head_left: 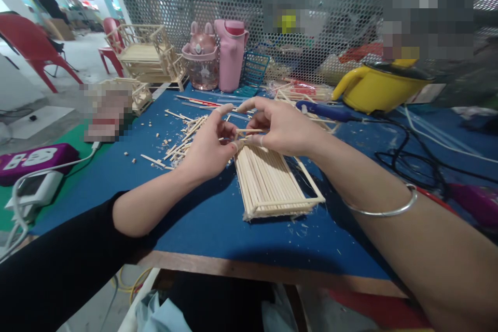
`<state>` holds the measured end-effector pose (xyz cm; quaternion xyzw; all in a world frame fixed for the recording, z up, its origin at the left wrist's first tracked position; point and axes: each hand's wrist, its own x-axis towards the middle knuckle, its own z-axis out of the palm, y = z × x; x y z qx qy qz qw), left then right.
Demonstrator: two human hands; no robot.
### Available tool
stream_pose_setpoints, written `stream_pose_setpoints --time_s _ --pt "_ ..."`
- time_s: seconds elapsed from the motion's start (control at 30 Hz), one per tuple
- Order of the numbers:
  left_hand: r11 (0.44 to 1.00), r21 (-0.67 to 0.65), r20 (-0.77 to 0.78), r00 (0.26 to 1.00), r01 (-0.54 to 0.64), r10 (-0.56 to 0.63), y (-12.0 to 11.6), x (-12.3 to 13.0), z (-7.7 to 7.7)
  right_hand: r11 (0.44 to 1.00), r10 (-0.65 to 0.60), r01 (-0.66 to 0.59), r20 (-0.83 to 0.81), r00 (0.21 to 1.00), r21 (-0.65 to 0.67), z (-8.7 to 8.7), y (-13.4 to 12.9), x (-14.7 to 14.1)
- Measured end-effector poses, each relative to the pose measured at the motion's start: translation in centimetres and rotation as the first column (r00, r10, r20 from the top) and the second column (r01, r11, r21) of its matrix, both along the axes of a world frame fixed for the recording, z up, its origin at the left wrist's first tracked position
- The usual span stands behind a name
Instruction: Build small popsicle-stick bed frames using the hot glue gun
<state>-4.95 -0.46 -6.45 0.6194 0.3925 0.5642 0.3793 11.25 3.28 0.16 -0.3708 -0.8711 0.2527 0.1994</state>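
A flat panel of thin wooden sticks (268,181) lies on the blue tabletop, with a raised stick frame along its near and right edges. My left hand (212,142) is closed at the panel's far left corner, thumb and fingers bent together. Beside it, my right hand (282,127) pinches at the far edge. A short wooden stick (251,130) runs between the fingertips of both hands, just above the panel's far end. Fingers partly hide the stick's ends and where it meets the panel. To the left of the panel lies a pile of loose cut sticks (181,145).
Behind my right hand lies a blue-handled tool (327,110) with a black cord. A yellow pot (383,88), a pink bottle (231,57) and a clear pink-rimmed cup (201,67) stand at the back. Stick-built furniture models (146,57) stand back left. A purple box (37,162) lies left.
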Motion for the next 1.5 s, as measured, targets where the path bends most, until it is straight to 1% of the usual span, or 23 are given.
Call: stream_pose_setpoints --time_s 0.23,0.47,0.63,0.73,0.9,1.07,1.27,1.37,1.5 --pt "0.999 -0.009 0.062 0.997 0.048 -0.047 0.2 0.2 -0.1 1.000 0.005 -0.005 -0.018 1.000 -0.017 -0.2 0.2 0.1" --pt "1.000 -0.017 0.054 0.998 -0.014 0.015 -0.3 0.4 0.3 1.000 0.009 -0.010 0.026 1.000 0.023 0.4 0.0 0.4" --pt "0.998 -0.038 0.051 0.997 -0.053 0.055 -0.4 0.5 0.6 1.000 0.006 -0.006 -0.004 1.000 -0.021 0.4 0.0 0.5" --pt "0.995 -0.057 0.024 0.996 -0.080 0.081 -0.5 0.5 0.8 0.999 -0.011 0.009 -0.037 0.999 -0.051 0.4 0.1 0.6" --pt "0.995 -0.063 -0.012 0.997 -0.077 0.076 -0.5 0.4 0.9 0.994 0.010 -0.020 -0.093 0.996 -0.109 0.1 0.5 0.9" --pt "0.994 -0.081 -0.005 0.997 -0.078 0.077 -0.5 0.6 1.0 0.994 0.007 -0.019 -0.109 0.994 -0.108 -0.2 0.8 0.9" --pt "0.993 -0.088 0.002 0.996 -0.084 0.084 -0.5 0.6 1.1 0.993 0.005 -0.016 -0.088 0.996 -0.120 -0.2 0.9 1.0" --pt "0.996 -0.065 0.003 0.998 -0.068 0.068 -0.4 0.6 0.8 0.995 0.002 -0.009 -0.066 0.998 -0.099 -0.1 0.8 1.0" --pt "0.998 -0.031 0.002 0.999 -0.054 0.054 -0.4 0.4 0.5 1.000 0.002 -0.001 -0.012 1.000 0.016 0.3 0.3 1.0"
